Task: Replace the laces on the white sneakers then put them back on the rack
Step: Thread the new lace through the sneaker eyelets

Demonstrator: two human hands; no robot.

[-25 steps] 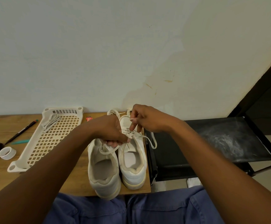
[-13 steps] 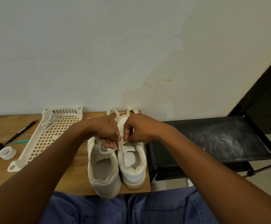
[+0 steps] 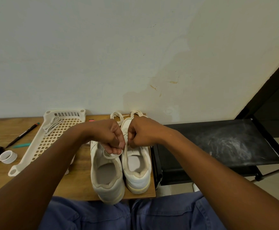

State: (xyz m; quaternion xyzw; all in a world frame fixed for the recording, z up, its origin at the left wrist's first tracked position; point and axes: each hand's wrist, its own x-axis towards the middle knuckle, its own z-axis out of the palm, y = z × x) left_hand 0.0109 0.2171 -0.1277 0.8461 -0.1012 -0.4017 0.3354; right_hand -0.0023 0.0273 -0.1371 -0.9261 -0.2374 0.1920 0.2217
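You are partway through the lacing, not near the end: both white sneakers (image 3: pixel 121 170) sit side by side at the near right corner of the counter (image 3: pixel 79 185), heels toward you, and neither is on the rack (image 3: pixel 218 146) yet. Your left hand (image 3: pixel 108 136) and right hand (image 3: pixel 142 133) are curled close together over the tongue of the right shoe, each pinching part of a lace (image 3: pixel 126 150); whether it is threaded through all the eyelets you cannot tell, since your hands hide them. A loose lace end lies across the left shoe's opening, so that one looks unfinished too. Two coiled laces (image 3: pixel 127 115) rest beyond the toes by the wall, and another bundle lies in the plastic basket (image 3: pixel 40 146) to the left. A pen (image 3: pixel 21 136) and a small white ring (image 3: pixel 8 156) lie further left. The black rack stands just right of the counter, against a stained pale wall.
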